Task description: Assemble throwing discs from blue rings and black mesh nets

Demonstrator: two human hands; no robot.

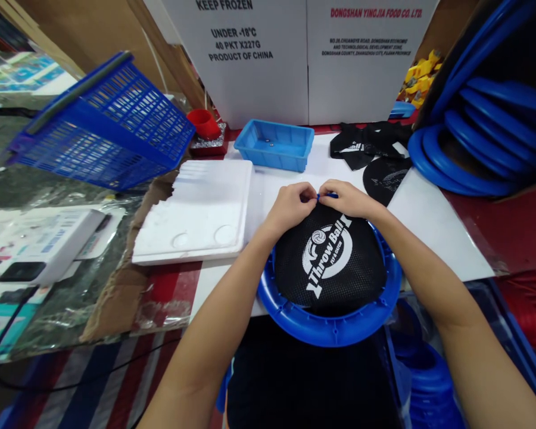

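Observation:
A blue plastic ring [335, 330] lies at the table's front edge, overhanging it slightly. Inside it is a round black mesh net [352, 280] printed "Throw Ball" in white. At the far side of the ring, my left hand [292, 205] pinches the edge of the mesh between thumb and fingers. Close beside it, my right hand [349, 198] is closed at the same edge, its fingertips pressed down. A bit of blue shows between the fingertips; the exact grip is partly hidden by my fingers.
Behind the hands stands a light blue tray [272, 156] with a few tiny pieces. More black mesh pieces [357, 146] lie at the back right, near stacked blue rings [469, 143]. On the left are a white foam slab [201, 208] and a tilted blue basket [111, 119].

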